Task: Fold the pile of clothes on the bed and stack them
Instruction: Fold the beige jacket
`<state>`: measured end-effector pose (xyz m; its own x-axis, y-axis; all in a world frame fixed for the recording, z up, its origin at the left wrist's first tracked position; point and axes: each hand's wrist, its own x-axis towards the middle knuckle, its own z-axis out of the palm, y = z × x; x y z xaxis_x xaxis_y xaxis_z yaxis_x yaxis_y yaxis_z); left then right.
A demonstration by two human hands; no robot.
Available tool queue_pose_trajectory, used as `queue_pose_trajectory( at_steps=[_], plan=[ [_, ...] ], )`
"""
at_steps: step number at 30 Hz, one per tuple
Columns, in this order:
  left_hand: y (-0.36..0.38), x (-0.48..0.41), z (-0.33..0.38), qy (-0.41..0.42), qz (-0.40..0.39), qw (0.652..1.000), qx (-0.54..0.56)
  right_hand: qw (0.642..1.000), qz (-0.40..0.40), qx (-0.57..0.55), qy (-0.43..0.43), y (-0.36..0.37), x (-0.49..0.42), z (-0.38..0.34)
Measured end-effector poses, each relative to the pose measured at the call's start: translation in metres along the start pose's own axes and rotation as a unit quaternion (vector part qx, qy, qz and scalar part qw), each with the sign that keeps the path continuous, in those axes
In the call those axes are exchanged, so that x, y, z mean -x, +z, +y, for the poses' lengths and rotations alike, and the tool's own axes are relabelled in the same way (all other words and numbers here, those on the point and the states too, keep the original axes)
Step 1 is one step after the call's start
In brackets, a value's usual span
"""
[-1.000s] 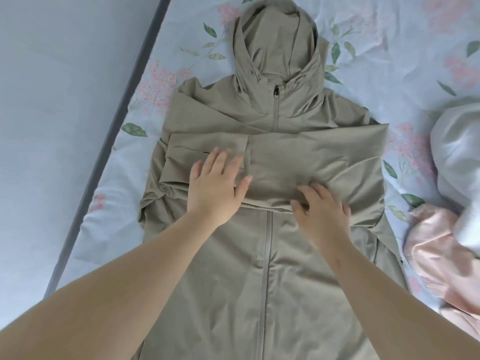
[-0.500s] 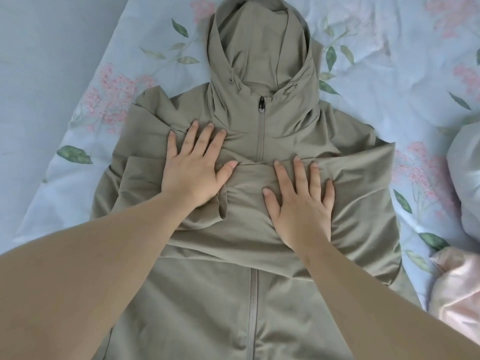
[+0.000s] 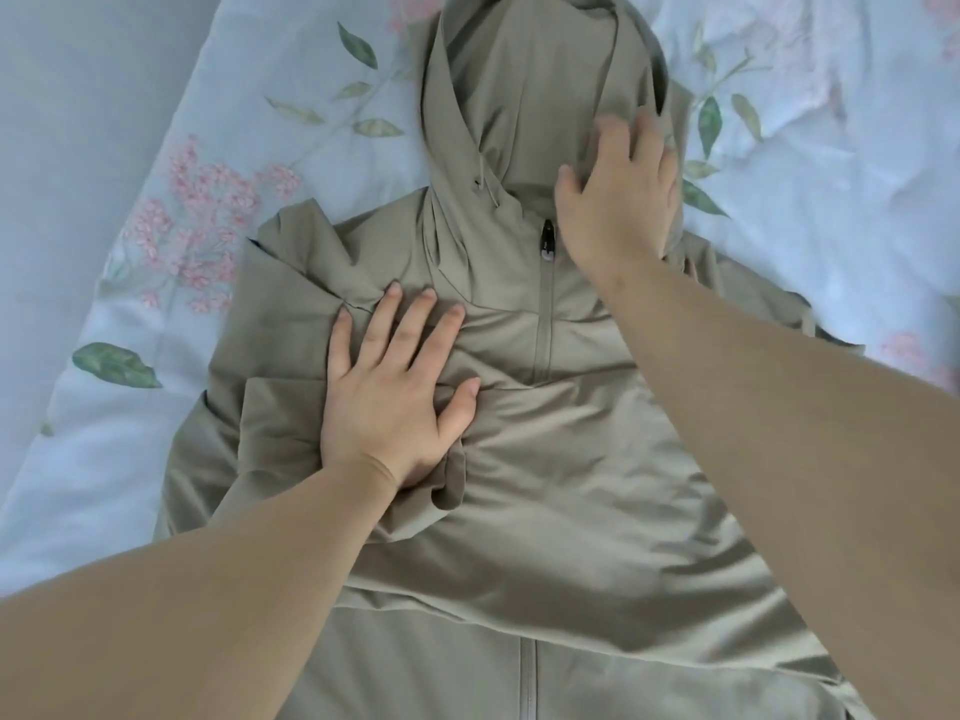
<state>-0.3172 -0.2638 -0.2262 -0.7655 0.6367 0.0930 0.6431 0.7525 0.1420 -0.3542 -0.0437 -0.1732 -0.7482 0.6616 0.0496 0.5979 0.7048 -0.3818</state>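
Your left hand (image 3: 389, 402) lies flat, fingers spread, pinning the jacket (image 3: 571, 485); your blurred right hand (image 3: 621, 200) touches the hood (image 3: 519, 96), grip unclear. Fold that hood down squarely.

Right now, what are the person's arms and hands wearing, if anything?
The left forearm and right forearm are bare, no sleeves in view; the left hand and right hand carry no gloves, rings, watch or bracelet.

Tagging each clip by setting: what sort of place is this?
Probably a bedroom: a floral bedsheet is spread underneath, and a khaki hooded jacket lies on it with its sleeves folded in.
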Motion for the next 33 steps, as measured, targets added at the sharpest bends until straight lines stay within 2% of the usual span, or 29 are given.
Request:
queue_pose_trajectory(
  at_steps=[5,8,10,16,19,22,24,26,28,30,31,33],
  plan=[
    [0.001,0.0,-0.001,0.004,0.012,1.0,0.002,0.979,0.014,-0.123,0.162,0.001,-0.043,0.001],
    [0.001,0.0,-0.001,0.005,0.018,1.0,0.008,0.976,-0.021,-0.126,0.176,-0.004,-0.052,0.007],
    [0.001,0.001,-0.001,0.006,0.026,1.0,0.012,0.982,-0.015,-0.119,0.145,-0.007,-0.05,0.007],
    [0.004,0.0,-0.001,0.011,0.046,0.999,0.014,0.991,0.08,-0.109,0.002,-0.013,-0.01,-0.007],
    [0.004,0.0,-0.001,0.011,0.053,0.998,0.017,0.98,0.114,-0.144,-0.077,-0.017,0.018,-0.009],
    [0.002,-0.001,-0.001,0.002,0.044,0.999,0.024,0.966,0.159,-0.131,-0.157,-0.03,0.062,0.001],
    [0.001,-0.001,-0.001,-0.001,0.035,0.999,0.026,0.961,0.164,-0.108,-0.193,-0.04,0.104,0.02],
    [-0.003,-0.001,0.0,-0.003,0.02,0.999,0.029,0.969,0.121,-0.056,-0.209,-0.045,0.144,0.043],
    [-0.012,-0.001,-0.001,-0.007,-0.009,0.998,0.059,0.981,0.052,0.001,-0.184,-0.046,0.171,0.061],
    [-0.024,-0.002,-0.001,-0.021,-0.041,0.994,0.104,0.994,-0.006,0.001,-0.107,-0.052,0.182,0.059],
    [-0.03,-0.003,0.0,-0.034,-0.056,0.989,0.134,0.997,-0.04,-0.048,-0.054,-0.058,0.18,0.051],
    [-0.041,-0.007,0.002,-0.103,-0.078,0.961,0.244,0.975,-0.054,-0.207,0.055,-0.071,0.168,0.029]
  ],
)
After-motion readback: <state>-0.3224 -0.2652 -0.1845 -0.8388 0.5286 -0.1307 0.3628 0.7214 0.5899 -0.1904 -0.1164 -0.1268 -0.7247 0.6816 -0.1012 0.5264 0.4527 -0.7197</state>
